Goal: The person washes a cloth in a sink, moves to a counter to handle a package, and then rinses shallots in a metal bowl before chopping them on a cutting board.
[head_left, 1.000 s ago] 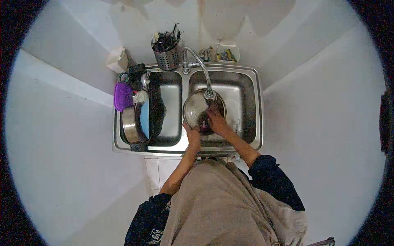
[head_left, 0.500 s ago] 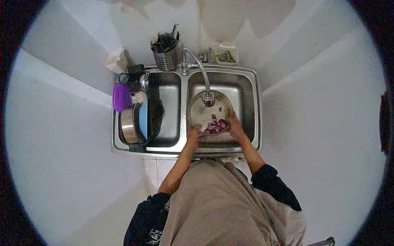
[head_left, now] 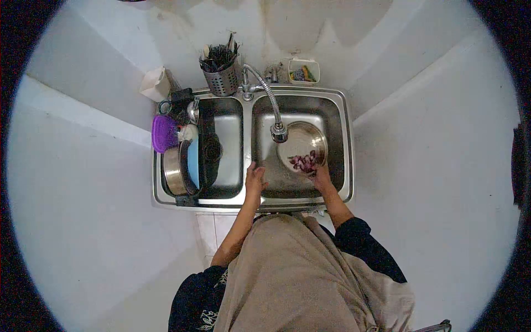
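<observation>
A round shiny bowl [head_left: 293, 133] sits in the right basin of the sink, slightly tilted toward me. Small reddish-purple pieces that look like shallots [head_left: 305, 161] lie bunched along its near side. My right hand [head_left: 321, 179] grips the bowl's near rim, its fingers partly hidden. Over the near left part of the same basin is my left hand [head_left: 255, 179], apart from the bowl, fingers spread and holding nothing. A flexible metal faucet [head_left: 279, 133] hangs over the bowl's upper left edge.
The left basin's outer side bears a dish rack [head_left: 186, 200] with a metal pot [head_left: 173, 170], a light-blue item [head_left: 193, 160] and a purple container [head_left: 163, 134]. Behind the sink stand a cutlery holder [head_left: 222, 82] and a sponge box [head_left: 303, 72]. Walls rise close on both sides.
The bowl with the shallots has shifted right in the basin, my right hand staying on it. My left hand has let go of the rim and moved slightly left.
</observation>
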Demonstrator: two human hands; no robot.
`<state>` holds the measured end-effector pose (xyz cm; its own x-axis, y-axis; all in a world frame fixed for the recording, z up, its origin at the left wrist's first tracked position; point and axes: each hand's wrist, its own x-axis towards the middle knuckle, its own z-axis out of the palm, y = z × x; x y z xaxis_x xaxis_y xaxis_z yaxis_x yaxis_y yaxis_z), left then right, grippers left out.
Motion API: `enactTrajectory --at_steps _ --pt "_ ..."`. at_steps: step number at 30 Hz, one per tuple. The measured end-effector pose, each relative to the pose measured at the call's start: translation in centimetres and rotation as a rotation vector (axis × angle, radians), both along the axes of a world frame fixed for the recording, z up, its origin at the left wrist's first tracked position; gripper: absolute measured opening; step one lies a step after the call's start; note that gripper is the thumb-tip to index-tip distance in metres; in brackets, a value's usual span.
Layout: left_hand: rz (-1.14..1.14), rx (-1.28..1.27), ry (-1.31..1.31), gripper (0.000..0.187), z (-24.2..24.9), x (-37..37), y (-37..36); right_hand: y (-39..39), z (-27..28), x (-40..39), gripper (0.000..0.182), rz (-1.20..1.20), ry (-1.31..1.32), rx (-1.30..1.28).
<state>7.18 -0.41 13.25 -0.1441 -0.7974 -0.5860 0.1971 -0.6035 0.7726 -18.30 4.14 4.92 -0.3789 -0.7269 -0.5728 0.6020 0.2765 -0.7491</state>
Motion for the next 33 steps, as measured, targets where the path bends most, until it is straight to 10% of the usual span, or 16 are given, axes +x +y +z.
enactTrajectory --at_steps 8,11,18,21,25,33 --pt "-0.009 -0.023 -0.038 0.048 0.1 0.3 0.5 -0.6 4.1 0.8 0.059 0.146 0.068 -0.192" --pt "-0.001 0.005 -0.025 0.049 -0.9 0.3 0.6 -0.1 -1.3 -0.4 0.058 -0.081 -0.309 -0.182" --pt "-0.209 0.082 -0.109 0.091 1.8 -2.8 -0.4 0.6 5.9 2.0 0.052 0.178 0.007 -0.016" --pt "-0.131 0.090 -0.079 0.089 -6.0 -3.6 -0.6 0.9 7.6 3.4 0.052 0.183 0.007 0.017" --pt "-0.091 0.131 0.054 0.086 -10.6 -3.0 -0.6 -0.6 7.4 1.5 0.054 0.177 1.238 -0.114" --pt "-0.167 0.094 -0.118 0.065 -3.9 -4.1 -0.1 -3.8 11.3 2.6 0.082 1.153 1.711 -0.181"
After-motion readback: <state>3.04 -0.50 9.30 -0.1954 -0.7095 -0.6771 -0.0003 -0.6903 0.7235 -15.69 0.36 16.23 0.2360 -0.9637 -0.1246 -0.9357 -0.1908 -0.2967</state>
